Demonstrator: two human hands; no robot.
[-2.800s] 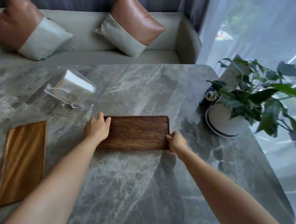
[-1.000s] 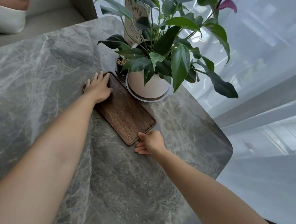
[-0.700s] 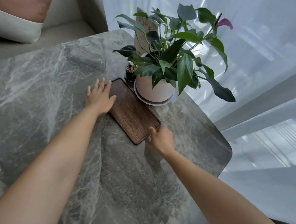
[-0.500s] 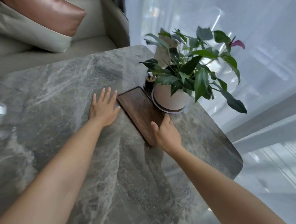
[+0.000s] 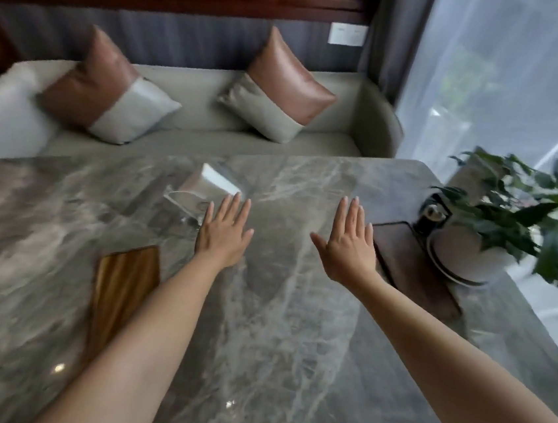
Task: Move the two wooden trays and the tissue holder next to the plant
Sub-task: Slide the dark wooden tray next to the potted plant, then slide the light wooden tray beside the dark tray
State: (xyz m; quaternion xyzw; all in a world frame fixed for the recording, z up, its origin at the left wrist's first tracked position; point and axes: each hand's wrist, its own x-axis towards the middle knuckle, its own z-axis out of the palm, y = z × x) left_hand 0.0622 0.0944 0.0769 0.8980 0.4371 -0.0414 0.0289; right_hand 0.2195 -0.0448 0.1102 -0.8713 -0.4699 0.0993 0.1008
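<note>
Your hands, left [image 5: 223,233] and right [image 5: 347,248], have let go, flat and empty; dark tray [image 5: 415,274] sits beside the plant [image 5: 511,218] at three o'clock; bare counter [image 5: 275,331] between.

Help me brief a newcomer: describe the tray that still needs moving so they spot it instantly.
On the grey marble table, look at the side away from the potted plant. The light wooden tray lies beside the left forearm; it is honey-orange and striped, unlike the dark wooden tray by the pot.

Grey sofa [image 5: 195,106], 2 cushions [image 5: 111,93], sheer curtains [image 5: 511,80]
</note>
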